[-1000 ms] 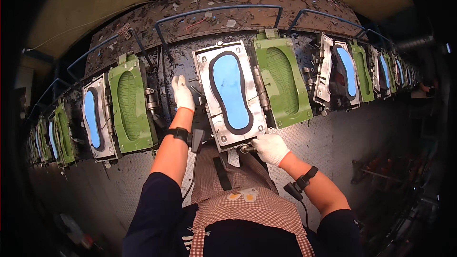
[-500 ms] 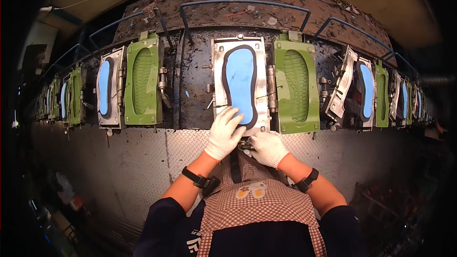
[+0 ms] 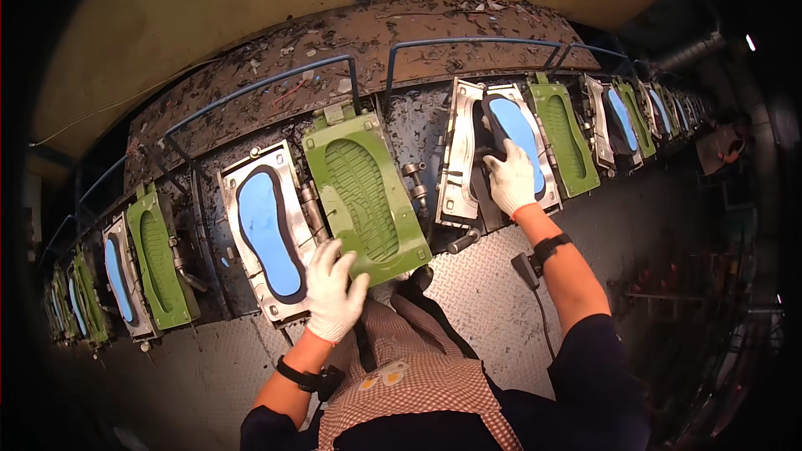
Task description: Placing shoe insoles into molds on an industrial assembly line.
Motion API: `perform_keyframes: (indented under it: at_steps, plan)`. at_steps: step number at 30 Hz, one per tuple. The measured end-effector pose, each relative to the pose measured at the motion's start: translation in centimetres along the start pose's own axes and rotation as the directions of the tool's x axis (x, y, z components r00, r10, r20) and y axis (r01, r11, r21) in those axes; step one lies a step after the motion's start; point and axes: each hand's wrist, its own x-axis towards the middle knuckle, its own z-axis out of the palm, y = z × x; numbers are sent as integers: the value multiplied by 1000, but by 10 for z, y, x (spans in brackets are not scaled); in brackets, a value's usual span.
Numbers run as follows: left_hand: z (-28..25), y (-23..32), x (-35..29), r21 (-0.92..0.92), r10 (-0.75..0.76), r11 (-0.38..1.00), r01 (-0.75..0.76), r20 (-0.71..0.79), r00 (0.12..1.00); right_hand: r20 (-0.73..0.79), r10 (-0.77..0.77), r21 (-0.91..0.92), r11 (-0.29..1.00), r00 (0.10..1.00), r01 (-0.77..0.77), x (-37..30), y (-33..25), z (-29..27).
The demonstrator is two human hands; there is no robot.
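Note:
My gloved left hand (image 3: pixel 334 291) has its fingers spread beside the lower corner of a silver metal mould (image 3: pixel 294 311). In that mould lies a blue sole-shaped piece (image 3: pixel 269 230) with a black rim. The hand also overlaps the edge of the hinged green mould half (image 3: pixel 398 271), which bears a tread pattern. Farther right, my gloved right hand (image 3: pixel 511 182) reaches over another opened metal mould, fingers apart and nothing seen in them. Its fingertips are at the black-rimmed blue sole piece (image 3: pixel 511 121) there; whether they touch it I cannot tell. A hinged metal frame (image 3: pixel 459 150) stands beside that piece.
More opened moulds with green halves (image 3: pixel 157 263) run in a row to both sides. Blue rails (image 3: pixel 468 40) stand behind them, before a brown ledge (image 3: pixel 334 58) strewn with scraps. Textured metal flooring (image 3: pixel 480 284) lies in front. A cable (image 3: pixel 543 326) hangs from my right wrist.
The view has turned and shifted toward the right. My left hand has come off the blue sole piece. My right hand has left the first mould's front edge and reached across to the mould at right.

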Motion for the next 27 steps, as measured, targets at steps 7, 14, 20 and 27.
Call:
perform_keyframes:
  at_steps: [7,14,20,27]
  plan:
    - [194,99,59,-52,29,998,-26,66,997,410,-118,67,993,905,99,87,46,15]
    - [237,152,114,-174,-628,730,662,212,748,236,-152,339,938,960,65,72,94,39]
    - [295,211,121,-158,-611,631,759,503,612,204,-364,270,913,909,305,91,114,4]
    - [337,241,132,-251,-706,608,753,263,658,-69,-83,383,918,994,103,65,149,43]
